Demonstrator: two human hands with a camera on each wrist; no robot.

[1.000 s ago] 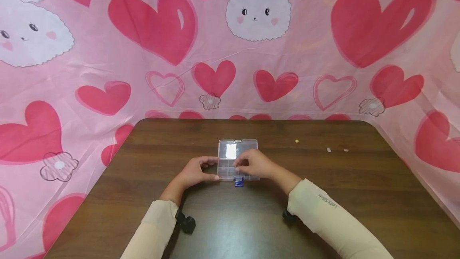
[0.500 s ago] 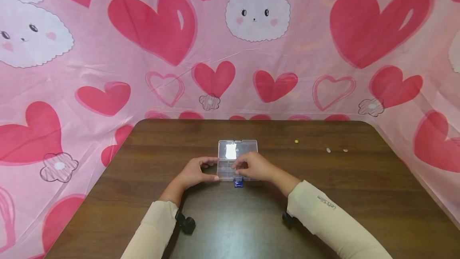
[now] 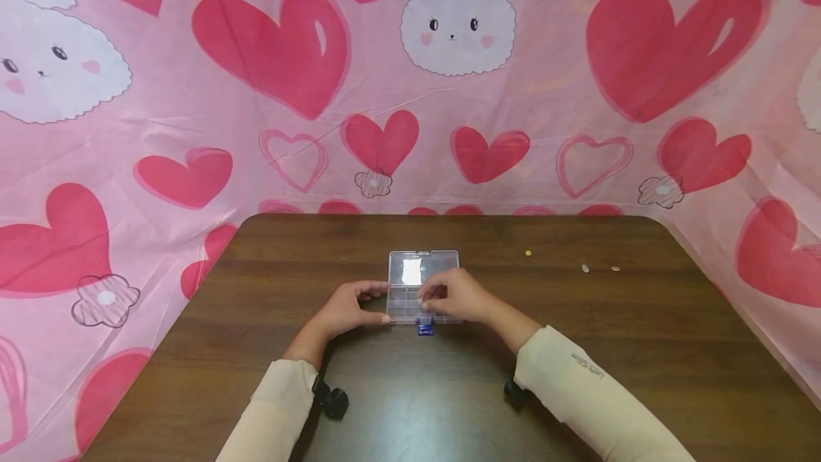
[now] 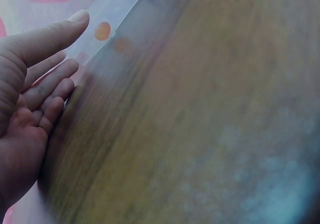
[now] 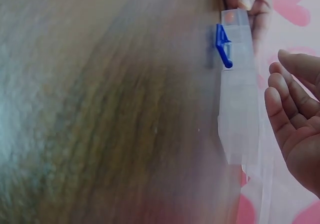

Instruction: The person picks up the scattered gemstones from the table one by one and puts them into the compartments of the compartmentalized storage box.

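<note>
A clear plastic compartment box (image 3: 400,314) stands with its lid (image 3: 441,259) raised at the back and a blue latch (image 3: 425,326) hanging at the front. My left hand (image 3: 343,305) holds its left end, thumb at the front corner, fingers along the side. In the left wrist view a round orange piece (image 4: 102,31) shows inside near that thumb (image 4: 62,37). Over the compartments, my right hand (image 3: 458,296) points down with thumb and fingers brought together. In the right wrist view its fingertips (image 5: 272,95) are beyond the box; I cannot tell whether they pinch something.
On the brown wooden table (image 3: 410,405), back right, lie a small yellow piece (image 3: 529,253), a whitish oval piece (image 3: 585,268) and a pale pinkish piece (image 3: 616,269). A pink cloth (image 3: 551,91) with hearts and rabbits hangs behind the table.
My right hand shifts slightly over the compartments, a little left and then back right. My left hand and the box stay in place.
</note>
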